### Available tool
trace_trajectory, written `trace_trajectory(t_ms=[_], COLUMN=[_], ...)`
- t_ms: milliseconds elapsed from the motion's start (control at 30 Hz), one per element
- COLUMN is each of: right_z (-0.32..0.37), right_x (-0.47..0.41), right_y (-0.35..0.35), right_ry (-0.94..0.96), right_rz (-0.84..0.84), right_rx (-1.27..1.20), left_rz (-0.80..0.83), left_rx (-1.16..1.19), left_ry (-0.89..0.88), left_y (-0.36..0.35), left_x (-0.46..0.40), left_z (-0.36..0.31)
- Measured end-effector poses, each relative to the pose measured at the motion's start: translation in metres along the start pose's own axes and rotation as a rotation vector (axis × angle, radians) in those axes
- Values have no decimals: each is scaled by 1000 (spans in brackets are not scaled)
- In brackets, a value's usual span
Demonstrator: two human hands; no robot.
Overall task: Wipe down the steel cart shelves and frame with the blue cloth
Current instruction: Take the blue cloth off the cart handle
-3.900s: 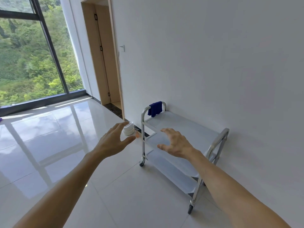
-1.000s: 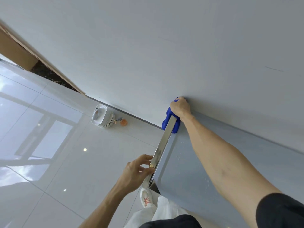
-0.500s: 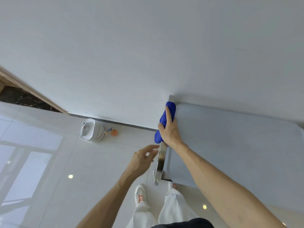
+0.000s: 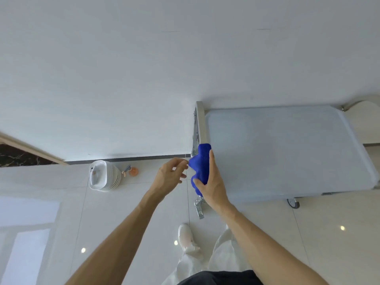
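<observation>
Head view. The right hand (image 4: 213, 186) grips the bunched blue cloth (image 4: 200, 165) against the handle rail (image 4: 202, 124) at the left end of the steel cart (image 4: 287, 151). The left hand (image 4: 168, 175), fingers loosely curled, sits just beside the cloth; contact cannot be confirmed. 1 white dish stack (image 4: 102, 175) and an orange bottle (image 4: 132, 171) rest on the floor by the wall.

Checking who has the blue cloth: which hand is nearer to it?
Right. The right hand grips the blue cloth at the cart's handle rail; the left hand is open just left of it, fingertips close.
</observation>
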State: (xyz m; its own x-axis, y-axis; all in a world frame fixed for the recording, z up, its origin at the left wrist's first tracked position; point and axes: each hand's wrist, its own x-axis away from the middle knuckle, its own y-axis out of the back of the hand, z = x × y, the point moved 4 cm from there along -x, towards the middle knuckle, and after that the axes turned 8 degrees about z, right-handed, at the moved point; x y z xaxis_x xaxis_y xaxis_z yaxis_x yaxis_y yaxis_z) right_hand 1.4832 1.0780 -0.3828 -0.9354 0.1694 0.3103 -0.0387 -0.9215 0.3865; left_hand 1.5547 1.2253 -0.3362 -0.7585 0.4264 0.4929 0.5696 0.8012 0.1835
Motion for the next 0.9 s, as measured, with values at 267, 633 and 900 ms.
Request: trace_trajectory(t_ms=[267,633,900], right_z=[-40,-6,2], right_x=[29,29,36], right_y=[-5,98,186], right_ry=[-208,-206,-169], right_rz=[176,552,634], right_rx=[-8,347,287], left_rz=[50,452,431], left_rx=[-143,-724,-764], left_ry=[-100,-348,-293], left_y=[-6,-72,-104], left_x=[-7,-10,-18], left_z=[-16,-53,-59])
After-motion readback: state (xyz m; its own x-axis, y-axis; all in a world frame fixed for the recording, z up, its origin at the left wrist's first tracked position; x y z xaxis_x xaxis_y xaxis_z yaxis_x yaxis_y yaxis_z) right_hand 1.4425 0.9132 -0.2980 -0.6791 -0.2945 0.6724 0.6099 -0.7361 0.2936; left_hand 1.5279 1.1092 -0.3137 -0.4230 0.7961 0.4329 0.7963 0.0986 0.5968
